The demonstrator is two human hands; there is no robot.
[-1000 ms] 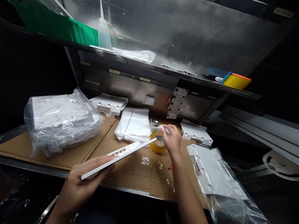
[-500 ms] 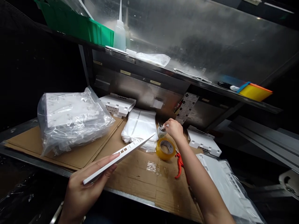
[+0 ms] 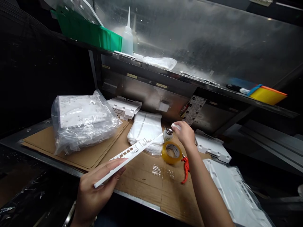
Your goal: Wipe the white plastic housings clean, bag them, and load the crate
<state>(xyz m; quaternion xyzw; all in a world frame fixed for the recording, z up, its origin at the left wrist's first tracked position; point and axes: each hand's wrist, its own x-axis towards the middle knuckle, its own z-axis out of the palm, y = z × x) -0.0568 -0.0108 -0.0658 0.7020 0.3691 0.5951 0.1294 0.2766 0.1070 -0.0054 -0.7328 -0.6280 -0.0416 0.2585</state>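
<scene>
My left hand (image 3: 99, 186) grips one end of a thin white plastic panel (image 3: 130, 153) with square cutouts, tilted up to the right. My right hand (image 3: 184, 134) pinches a small white wad (image 3: 176, 126), perhaps cloth or tissue, just right of a small bottle (image 3: 168, 134) with a metal top. In front of that bottle lies a roll of yellowish tape (image 3: 172, 153). Red-handled pliers or cutters (image 3: 186, 170) lie beside my right forearm, partly hidden. Behind the panel is a stack of clear plastic bags (image 3: 146, 129).
Bagged white parts (image 3: 82, 116) rest on cardboard (image 3: 94, 157) at left. White housings stand at the back (image 3: 125, 107) and right (image 3: 211, 146), with another bagged piece (image 3: 236, 192) at front right. A shelf above holds a green bin (image 3: 90, 36), squeeze bottle (image 3: 127, 42) and yellow pad (image 3: 268, 94).
My right hand has lifted slightly off the small bottle's top, and the white wad now shows in its fingers. The panel has turned to show more of its face. The whole view has shifted a little.
</scene>
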